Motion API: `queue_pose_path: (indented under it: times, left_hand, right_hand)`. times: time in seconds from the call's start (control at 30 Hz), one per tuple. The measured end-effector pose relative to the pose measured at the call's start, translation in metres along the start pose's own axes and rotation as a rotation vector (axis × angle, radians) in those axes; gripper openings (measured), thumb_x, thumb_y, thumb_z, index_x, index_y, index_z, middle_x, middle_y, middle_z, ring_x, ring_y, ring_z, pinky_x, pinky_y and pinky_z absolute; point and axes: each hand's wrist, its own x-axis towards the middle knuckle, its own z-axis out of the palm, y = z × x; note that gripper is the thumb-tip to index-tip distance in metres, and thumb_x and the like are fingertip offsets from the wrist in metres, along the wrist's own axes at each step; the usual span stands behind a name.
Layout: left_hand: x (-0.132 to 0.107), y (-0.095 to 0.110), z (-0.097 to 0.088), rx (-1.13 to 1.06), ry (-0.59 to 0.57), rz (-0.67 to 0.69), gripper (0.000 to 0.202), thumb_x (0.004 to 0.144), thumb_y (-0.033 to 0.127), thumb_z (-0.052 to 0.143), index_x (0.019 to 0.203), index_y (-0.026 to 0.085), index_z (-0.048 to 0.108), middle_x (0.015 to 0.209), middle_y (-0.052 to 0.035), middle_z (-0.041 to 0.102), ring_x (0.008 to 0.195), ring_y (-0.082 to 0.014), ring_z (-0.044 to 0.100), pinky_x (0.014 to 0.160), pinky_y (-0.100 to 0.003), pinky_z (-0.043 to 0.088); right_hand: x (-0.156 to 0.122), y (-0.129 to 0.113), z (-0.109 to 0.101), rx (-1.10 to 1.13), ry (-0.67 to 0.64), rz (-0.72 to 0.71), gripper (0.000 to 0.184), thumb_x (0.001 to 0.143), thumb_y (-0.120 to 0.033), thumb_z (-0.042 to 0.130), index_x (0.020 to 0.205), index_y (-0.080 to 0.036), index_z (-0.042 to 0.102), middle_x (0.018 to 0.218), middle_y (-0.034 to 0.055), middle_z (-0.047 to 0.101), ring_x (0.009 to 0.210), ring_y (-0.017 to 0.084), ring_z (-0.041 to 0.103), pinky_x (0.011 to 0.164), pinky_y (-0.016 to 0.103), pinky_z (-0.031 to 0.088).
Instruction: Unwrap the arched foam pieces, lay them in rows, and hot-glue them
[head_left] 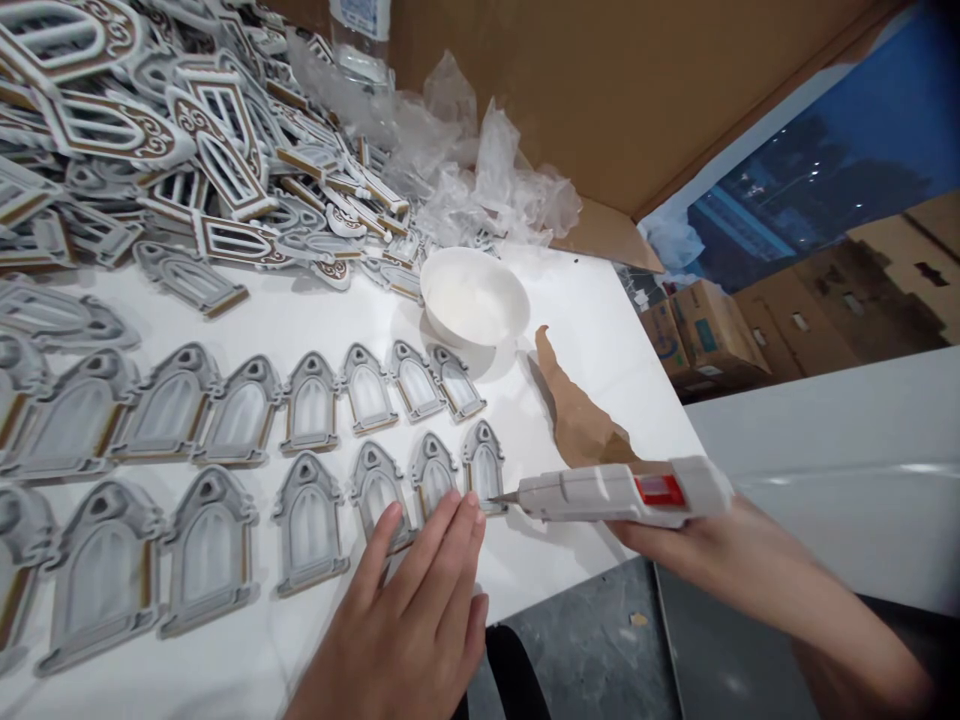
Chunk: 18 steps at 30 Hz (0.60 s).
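Observation:
My right hand [697,548] is wrapped round a white glue gun [585,493] with a red part on its side. The gun's metal nozzle points left and meets the lower edge of a small grey arched window piece [484,462]. Flat over the near row lies my left hand [424,590], fingers stretched out. Its fingertips rest at that piece and a neighbouring arched piece [433,468], partly covering the row. More arched pieces [309,525] lie back side up in two rows across the white table.
A heap of window pieces [217,150] fills the back left. Behind a white bowl [474,300] are crumpled plastic bags [495,170] and a clear bottle [361,40]. Torn brown paper [577,405] lies near the table's right edge. Cardboard boxes [709,335] stand beyond.

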Motion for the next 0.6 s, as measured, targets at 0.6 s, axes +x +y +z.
queue_pose_path:
  times: [0.6]
  left_hand:
    - [0.001, 0.001, 0.001, -0.009, 0.031, -0.006, 0.044, 0.091, 0.028, 0.053, 0.129, 0.006, 0.055, 0.139, -0.0102, 0.054, 0.133, -0.0200, 0.044, 0.121, -0.047, 0.011]
  right_hand:
    - [-0.039, -0.022, 0.002, -0.126, -0.053, -0.232, 0.021, 0.089, -0.024, 0.048, 0.069, -0.021, 0.047, 0.064, -0.0019, 0.054, 0.048, 0.010, 0.051, 0.044, 0.022, 0.036]
